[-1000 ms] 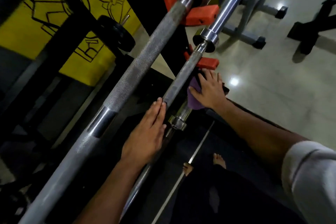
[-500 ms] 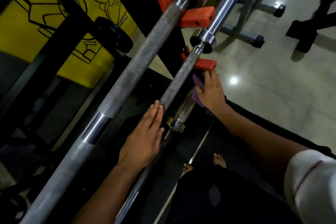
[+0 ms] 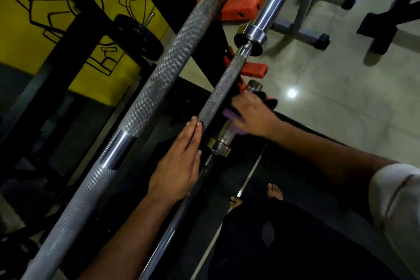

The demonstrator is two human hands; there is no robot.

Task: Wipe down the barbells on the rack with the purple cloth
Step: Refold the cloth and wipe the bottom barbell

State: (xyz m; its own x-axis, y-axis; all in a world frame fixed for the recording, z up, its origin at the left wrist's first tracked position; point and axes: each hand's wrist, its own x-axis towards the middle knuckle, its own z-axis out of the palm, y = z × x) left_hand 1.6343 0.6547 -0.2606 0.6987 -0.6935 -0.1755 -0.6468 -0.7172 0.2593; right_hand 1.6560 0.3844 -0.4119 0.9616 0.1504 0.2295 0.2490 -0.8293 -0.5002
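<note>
Three steel barbells lie on orange rack hooks. The thick top barbell runs diagonally across the view. Below it is a thinner knurled barbell, and my left hand rests flat on it with straight fingers. Lower still sits a short bar sleeve with a collar. My right hand is wrapped over that sleeve and grips the purple cloth against it. Only a small part of the cloth shows under the fingers.
A black weight plate hangs on the dark rack frame at the left, before a yellow wall. Pale tiled floor with grey and black bench legs lies to the right. My bare feet stand on dark matting below.
My right hand has slid up the lowest bar's sleeve with the cloth, toward its outer end. My left hand has stayed on the middle barbell.
</note>
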